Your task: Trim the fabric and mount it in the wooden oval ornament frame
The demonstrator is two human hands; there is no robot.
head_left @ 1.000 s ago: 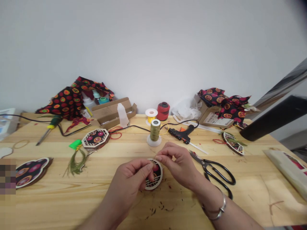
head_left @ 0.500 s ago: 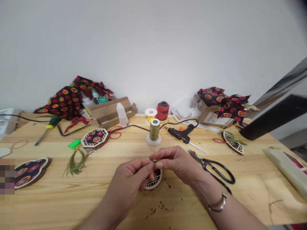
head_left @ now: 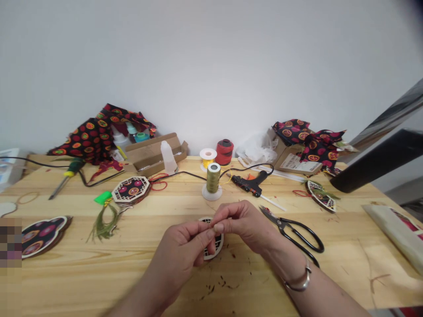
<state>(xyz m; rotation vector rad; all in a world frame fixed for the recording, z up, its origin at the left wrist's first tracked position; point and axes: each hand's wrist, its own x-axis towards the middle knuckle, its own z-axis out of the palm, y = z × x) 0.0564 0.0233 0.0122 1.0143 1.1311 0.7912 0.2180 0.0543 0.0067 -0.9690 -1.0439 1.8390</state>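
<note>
My left hand [head_left: 183, 246] and my right hand [head_left: 244, 226] meet at the table's middle, thumb and forefinger of each pinched together, fingertips touching. Whatever is between them is too small or hidden to make out. Directly beneath lies a round ornament [head_left: 218, 249] with a pale lattice frame over dark patterned fabric, partly covered by my fingers. A spool of olive-green thread [head_left: 213, 178] stands upright just beyond my hands. To the right of my right hand rest black-handled scissors [head_left: 284, 226], their blades pointing away from me.
Farther back are a glue gun [head_left: 253, 182], a red thread cone [head_left: 224, 152], a yellow spool [head_left: 208, 155] and a plastic bottle [head_left: 168, 158]. Leftward lie an octagonal ornament [head_left: 131, 190], a green tassel [head_left: 105, 222] and a screwdriver [head_left: 62, 182]. A black tube [head_left: 376, 160] leans at right.
My fingertips have drawn closer together, the right ones shifting slightly right and covering less of the round ornament's upper edge. Other things on the table stay put.
</note>
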